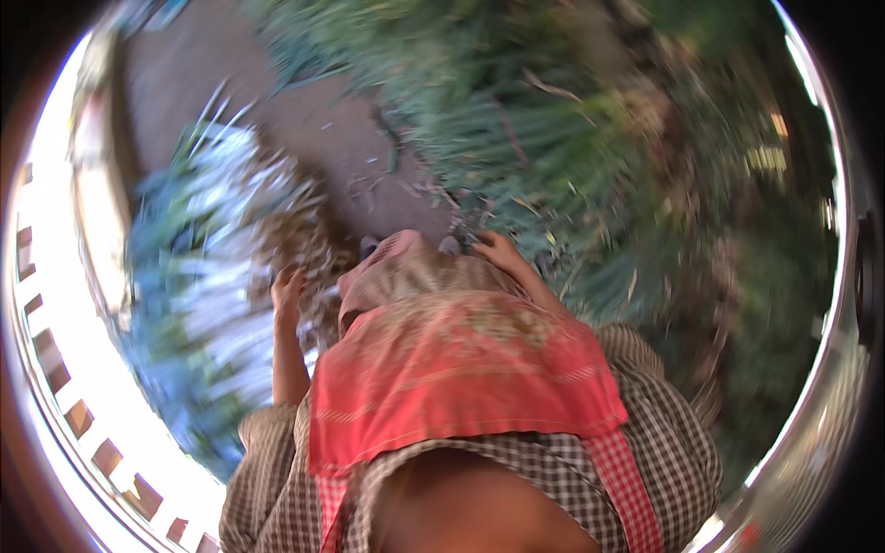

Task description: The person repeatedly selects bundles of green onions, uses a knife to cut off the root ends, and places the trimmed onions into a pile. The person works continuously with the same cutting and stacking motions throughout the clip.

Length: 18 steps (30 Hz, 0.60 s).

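Note:
My left hand [289, 285] hangs beside a pile of long-stemmed green onions [231, 207], near their brown root ends [294, 228]. Its fingers are loosely bent and nothing shows in them. My right hand [499, 250] is out in front of my right hip, next to a broad heap of long green leaves [511, 138]. That hand's fingers curl a little, and I see no object in it. White stems in the left pile point away from the roots toward the left. Motion blur hides detail in both piles.
Between the piles runs a brown floor [297, 117] with loose scraps of leaf. A pale low ledge [100, 180] stands along the left, beside a bright opening. My red apron [456, 373] hides part of the ground below me; the tips of my shoes [449, 245] show past it.

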Tool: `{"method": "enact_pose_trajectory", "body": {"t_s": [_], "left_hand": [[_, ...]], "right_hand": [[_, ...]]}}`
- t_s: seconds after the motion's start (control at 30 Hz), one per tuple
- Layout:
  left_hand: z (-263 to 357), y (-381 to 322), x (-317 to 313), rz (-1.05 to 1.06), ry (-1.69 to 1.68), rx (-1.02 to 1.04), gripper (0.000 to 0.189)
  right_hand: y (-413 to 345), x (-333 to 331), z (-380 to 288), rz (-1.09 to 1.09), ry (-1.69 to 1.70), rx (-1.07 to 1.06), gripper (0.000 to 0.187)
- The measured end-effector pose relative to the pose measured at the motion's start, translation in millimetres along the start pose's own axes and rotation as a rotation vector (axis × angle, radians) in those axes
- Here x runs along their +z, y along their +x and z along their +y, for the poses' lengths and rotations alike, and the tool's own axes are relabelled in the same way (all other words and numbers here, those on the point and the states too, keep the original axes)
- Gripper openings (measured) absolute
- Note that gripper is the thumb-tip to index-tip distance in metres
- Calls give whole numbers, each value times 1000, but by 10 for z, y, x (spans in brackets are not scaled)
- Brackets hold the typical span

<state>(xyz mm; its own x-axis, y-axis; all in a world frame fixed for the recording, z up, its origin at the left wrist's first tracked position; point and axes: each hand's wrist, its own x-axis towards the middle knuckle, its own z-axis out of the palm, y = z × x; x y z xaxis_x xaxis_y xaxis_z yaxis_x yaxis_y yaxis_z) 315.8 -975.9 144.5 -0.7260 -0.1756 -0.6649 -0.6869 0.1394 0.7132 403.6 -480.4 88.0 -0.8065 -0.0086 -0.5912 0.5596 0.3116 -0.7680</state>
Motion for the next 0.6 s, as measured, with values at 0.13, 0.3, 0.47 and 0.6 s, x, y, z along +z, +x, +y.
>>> {"method": "enact_pose_trajectory", "body": {"t_s": [0.13, 0.3, 0.47, 0.6], "left_hand": [[573, 180, 666, -166, 130, -17, 33], [808, 399, 1400, -424, 479, -117, 39], [1141, 1160, 2844, -675, 1045, 386, 48], [1155, 1657, 4212, -967, 1165, 762, 58]], "right_hand": [[-179, -368, 543, 359, 145, 198, 52], [-1083, -542, 1212, 656, 578, 623, 30], [-1590, -13, 1495, 818, 697, 750, 29], [-1409, 223, 1548, 1064, 220, 687, 37]]}}
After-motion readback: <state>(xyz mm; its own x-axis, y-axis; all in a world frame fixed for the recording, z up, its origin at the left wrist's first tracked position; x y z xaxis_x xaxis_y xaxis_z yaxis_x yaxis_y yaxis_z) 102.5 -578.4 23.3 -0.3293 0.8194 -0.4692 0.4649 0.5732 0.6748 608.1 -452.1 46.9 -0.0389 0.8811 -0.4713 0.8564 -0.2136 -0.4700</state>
